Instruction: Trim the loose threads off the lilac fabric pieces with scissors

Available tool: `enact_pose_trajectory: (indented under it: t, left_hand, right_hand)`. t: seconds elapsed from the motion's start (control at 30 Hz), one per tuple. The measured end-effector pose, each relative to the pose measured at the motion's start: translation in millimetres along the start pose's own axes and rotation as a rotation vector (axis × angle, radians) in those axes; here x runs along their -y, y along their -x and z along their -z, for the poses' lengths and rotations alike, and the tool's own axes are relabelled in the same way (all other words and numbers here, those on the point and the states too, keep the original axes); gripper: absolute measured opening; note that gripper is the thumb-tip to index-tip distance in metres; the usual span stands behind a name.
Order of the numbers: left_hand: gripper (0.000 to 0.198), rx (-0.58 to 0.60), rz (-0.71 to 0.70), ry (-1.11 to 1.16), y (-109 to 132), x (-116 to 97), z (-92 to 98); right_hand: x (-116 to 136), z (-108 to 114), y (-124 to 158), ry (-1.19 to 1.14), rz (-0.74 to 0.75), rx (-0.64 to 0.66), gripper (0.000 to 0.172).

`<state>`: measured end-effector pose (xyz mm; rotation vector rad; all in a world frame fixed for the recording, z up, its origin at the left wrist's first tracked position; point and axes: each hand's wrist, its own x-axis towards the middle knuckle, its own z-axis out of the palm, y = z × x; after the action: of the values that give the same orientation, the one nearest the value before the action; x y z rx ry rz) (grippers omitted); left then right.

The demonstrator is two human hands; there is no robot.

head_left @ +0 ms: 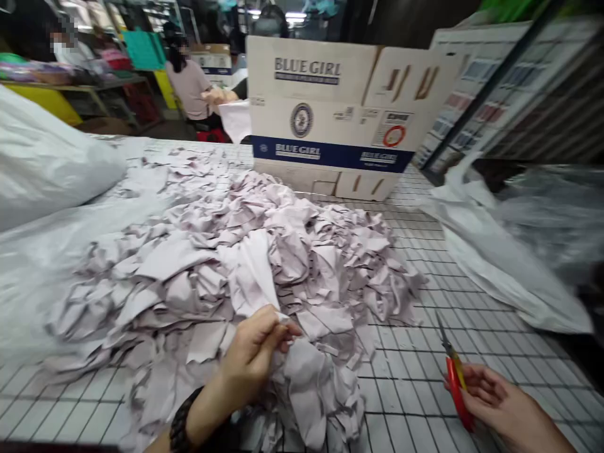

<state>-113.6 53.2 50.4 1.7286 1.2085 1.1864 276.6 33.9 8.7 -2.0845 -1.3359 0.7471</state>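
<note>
A big heap of pale lilac fabric pieces [226,270] lies across the white gridded table [425,384]. My left hand [257,352], with a dark bead bracelet on the wrist, is closed in a pinch on one fabric piece [257,267] that rises from the near edge of the heap. My right hand [495,399] is at the lower right, away from the heap, fingers curled around red-handled scissors [455,380] whose blades point up and away.
A "BLUE GIRL" cardboard box [330,113] stands at the far side of the table. White plastic bags lie at the left [47,163] and right [514,251]. A seated person [189,82] works in the background left.
</note>
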Motion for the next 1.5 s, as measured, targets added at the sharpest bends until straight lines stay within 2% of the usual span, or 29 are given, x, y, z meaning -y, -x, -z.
enact_pose_trajectory:
  t: [0.1, 0.2, 0.3, 0.37, 0.7, 1.17, 1.5]
  left_hand:
    - [0.035, 0.033, 0.017, 0.007, -0.7, -0.5, 1.9]
    - [0.034, 0.040, 0.025, 0.018, 1.3, -1.6, 4.8]
    - [0.034, 0.035, 0.013, 0.008, 4.8, -2.3, 9.1]
    - [0.034, 0.036, 0.007, 0.017, 6.7, -2.2, 12.2]
    - [0.029, 0.034, -0.014, 0.090, 9.8, 1.4, 16.8]
    - [0.028, 0.065, 0.081, 0.227, 14.3, 4.1, 17.2]
    - [0.032, 0.079, 0.114, 0.294, 13.3, 4.3, 17.7]
  right_hand:
    - [56.4, -31.3, 11.2, -0.124, 0.198, 0.188, 0.043]
    - [121.9, -60.8, 30.8, 0.000, 0.430, 0.336, 0.037]
    - [168.9, -79.6, 39.0, 0.147, 0.716, 0.344, 0.039]
    - [183.9, -86.5, 37.3, 0.205, 0.819, 0.330, 0.037]
    - [194.4, -93.9, 37.9, 0.246, 0.965, 0.310, 0.028]
    - [196.5, -90.3, 35.1, 0.373, 0.861, 0.401, 0.026]
    - [190.7, -96.5, 31.8, 0.381, 0.939, 0.321, 0.031]
